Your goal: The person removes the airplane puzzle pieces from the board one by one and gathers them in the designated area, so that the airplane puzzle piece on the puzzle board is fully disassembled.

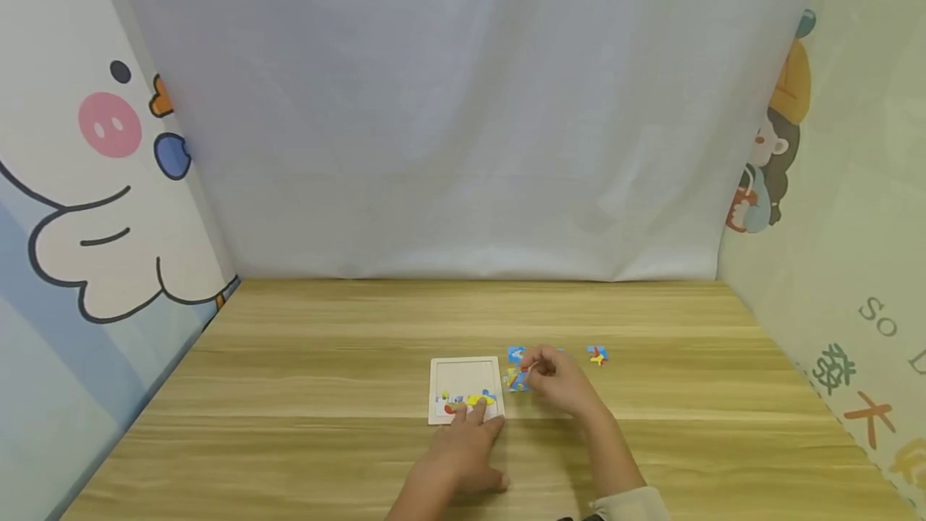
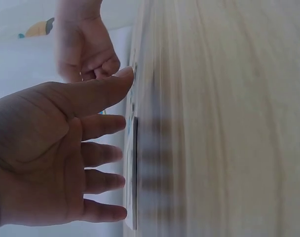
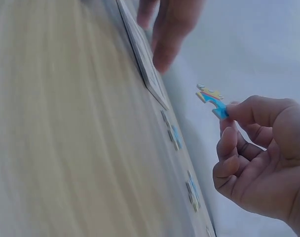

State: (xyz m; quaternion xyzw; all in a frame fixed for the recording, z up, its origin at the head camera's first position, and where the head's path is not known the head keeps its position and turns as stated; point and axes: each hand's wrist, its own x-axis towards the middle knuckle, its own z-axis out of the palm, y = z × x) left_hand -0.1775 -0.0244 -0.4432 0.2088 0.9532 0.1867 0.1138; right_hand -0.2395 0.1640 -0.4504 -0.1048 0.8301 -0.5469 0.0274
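Observation:
A square wooden puzzle tray (image 1: 432,388) lies on the table, with several colored puzzle pieces (image 1: 480,400) along its near side. My left hand (image 1: 463,453) reaches over the tray's near edge with fingers extended, fingertips at the fitted pieces. To the right of the tray, my right hand (image 1: 566,386) pinches a blue and yellow jigsaw piece (image 3: 220,111) between thumb and index finger. In the right wrist view that piece is held up off the table. Under and beside the right hand lie loose pieces (image 1: 516,354), partly hidden by it.
One more loose piece (image 1: 597,355), blue with red and yellow, lies farther right of the right hand. The wood-grain table (image 1: 325,352) runs back to a grey-white curtain (image 1: 463,119). Printed panels (image 1: 832,280) stand on both sides.

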